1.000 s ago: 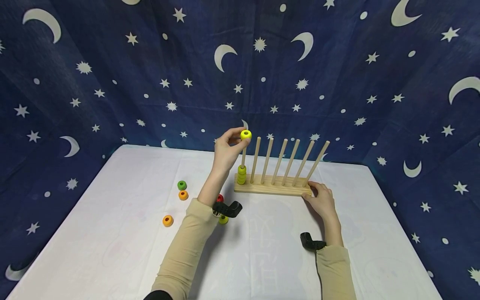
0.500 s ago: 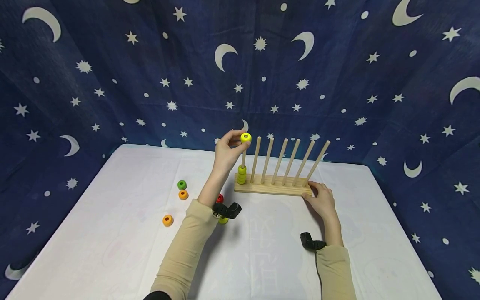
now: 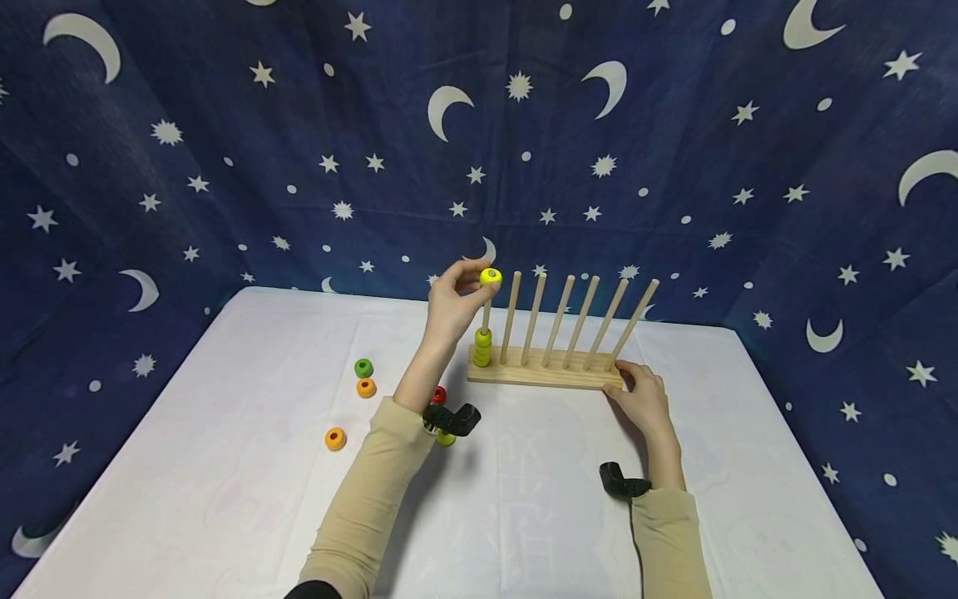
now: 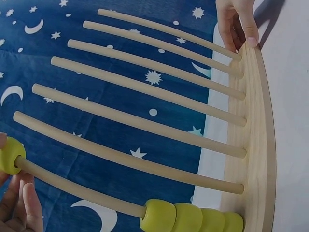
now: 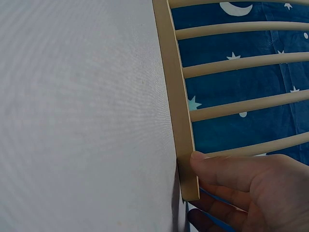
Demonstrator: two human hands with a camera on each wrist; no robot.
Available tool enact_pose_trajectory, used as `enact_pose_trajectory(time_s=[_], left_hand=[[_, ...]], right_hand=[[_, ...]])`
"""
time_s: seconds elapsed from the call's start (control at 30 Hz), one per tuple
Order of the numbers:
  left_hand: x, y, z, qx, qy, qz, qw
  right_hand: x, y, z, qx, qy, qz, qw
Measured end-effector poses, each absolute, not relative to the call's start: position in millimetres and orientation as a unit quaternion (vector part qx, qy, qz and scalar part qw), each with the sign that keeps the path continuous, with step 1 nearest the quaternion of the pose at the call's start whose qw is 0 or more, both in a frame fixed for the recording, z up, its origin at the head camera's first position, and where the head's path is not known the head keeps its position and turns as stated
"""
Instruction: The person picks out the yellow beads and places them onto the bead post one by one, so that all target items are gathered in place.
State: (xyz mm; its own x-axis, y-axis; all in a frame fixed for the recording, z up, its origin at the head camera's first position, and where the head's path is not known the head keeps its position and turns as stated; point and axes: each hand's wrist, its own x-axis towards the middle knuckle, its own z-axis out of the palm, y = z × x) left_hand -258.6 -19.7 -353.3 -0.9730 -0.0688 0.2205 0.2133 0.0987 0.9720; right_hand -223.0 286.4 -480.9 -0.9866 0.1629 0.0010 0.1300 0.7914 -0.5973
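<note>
My left hand (image 3: 452, 304) pinches a yellow-green bead (image 3: 491, 276) between thumb and fingers at the top of the leftmost peg. In the left wrist view the peg's tip enters the hole of that bead (image 4: 10, 155). Lower on the same peg, a stack of several yellow-green beads (image 3: 482, 348) sits against the wooden base (image 3: 539, 378). The other upright pegs (image 3: 561, 320) are bare. My right hand (image 3: 642, 399) grips the base's right end, its thumb (image 5: 217, 166) on the near side and the fingers behind.
Left of my left arm, a green bead (image 3: 363, 368) and two orange beads (image 3: 366, 388) lie on the white tabletop (image 3: 247, 466). A red bead (image 3: 439, 395) and a yellow-green bead (image 3: 446, 438) are partly hidden by the left wrist camera (image 3: 452, 418). A starry blue cloth (image 3: 374, 208) hangs behind.
The yellow-green bead in my left hand has come down slightly, and the peg's tip now fills its hole. My right hand has stayed on the base.
</note>
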Motion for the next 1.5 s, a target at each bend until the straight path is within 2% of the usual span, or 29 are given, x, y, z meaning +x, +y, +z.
enact_pose_trajectory(time_s=[0.57,1.5], left_hand=[[-257.0,-26.7,-351.9,-0.057,-0.728,-0.673,0.123],[-227.3,-45.7,-363.2,-0.081,-0.756,-0.643,0.089]], right_hand=[[-223.8,286.9,-480.4,-0.076,-0.946,0.314,0.022],[-224.1,287.6,-481.4,-0.070,-0.949,0.305,0.026]])
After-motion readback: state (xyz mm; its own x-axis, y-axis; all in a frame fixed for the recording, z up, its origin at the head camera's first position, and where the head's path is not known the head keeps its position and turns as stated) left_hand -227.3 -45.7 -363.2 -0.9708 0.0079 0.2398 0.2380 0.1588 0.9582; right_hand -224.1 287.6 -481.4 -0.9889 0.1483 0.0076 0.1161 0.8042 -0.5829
